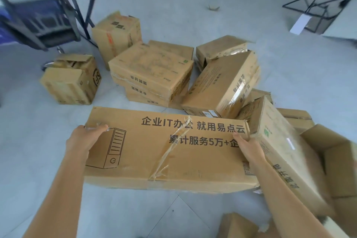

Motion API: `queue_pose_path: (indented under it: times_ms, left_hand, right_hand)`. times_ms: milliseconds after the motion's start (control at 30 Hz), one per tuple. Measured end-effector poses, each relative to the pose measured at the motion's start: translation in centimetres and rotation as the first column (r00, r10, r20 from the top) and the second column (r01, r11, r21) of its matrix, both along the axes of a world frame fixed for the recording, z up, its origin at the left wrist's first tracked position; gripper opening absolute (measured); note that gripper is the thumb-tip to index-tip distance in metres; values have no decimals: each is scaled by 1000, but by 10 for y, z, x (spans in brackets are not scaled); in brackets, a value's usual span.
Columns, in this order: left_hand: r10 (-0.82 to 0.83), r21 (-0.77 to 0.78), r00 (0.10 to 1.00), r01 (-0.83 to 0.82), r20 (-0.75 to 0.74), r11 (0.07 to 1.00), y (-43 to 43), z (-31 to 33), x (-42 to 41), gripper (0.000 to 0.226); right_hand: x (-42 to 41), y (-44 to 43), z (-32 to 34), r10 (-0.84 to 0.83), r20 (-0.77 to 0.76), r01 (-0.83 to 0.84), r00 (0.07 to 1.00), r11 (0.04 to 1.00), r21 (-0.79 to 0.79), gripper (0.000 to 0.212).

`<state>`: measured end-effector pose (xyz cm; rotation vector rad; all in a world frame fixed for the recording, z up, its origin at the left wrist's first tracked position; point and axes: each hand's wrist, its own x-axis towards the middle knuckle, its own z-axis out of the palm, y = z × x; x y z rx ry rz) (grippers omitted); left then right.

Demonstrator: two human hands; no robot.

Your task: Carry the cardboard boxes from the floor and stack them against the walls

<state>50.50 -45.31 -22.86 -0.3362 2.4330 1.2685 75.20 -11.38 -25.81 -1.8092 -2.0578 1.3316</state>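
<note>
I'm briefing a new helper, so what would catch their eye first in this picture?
The long cardboard box with bold black print fills the foreground, the left hand and right hand gripping its two ends. Behind it, a jumble of smaller boxes litters the grey floor.

Visible body parts: two hands, two forearms. The left hand (83,138) and the right hand (249,148) are bare. The left forearm (58,189) and the right forearm (286,189) are bare along the whole length in view.
</note>
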Motion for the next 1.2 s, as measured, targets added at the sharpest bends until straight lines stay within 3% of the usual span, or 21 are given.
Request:
queue_pose_path:
  times_ms: [133,367,600,833,1033,1200]
  left_hand:
    - [43,-22,998,-44,-39,999,-30,34,0,68]
    - [80,81,995,-75,-54,994,-82,69,-15,72]
    - [169,99,979,-158,-113,982,-153,90,-26,66]
    - [336,95,924,-324,-182,941,-248,97,-31,66]
    - [519,17,835,-525,-182,851,-325,88,-11,64]
    - [685,11,718,-690,-124,724,-362,81,24,62]
  right_hand:
    - [-9,-13,53,36,-39,-35,999,999,18,72]
    - [-40,-50,105,116,-146,-110,982,993,48,68]
    - [-100,-106,130,258,-196,-239,946,964,115,60]
    - [-174,-179,137,389,-277,-384,879,920,74,57]
    - [-241,-237,132,603,-302,-621,738,782,44,27]
    - [-317,-295,120,789,-267,-819,554,573,-7,18]
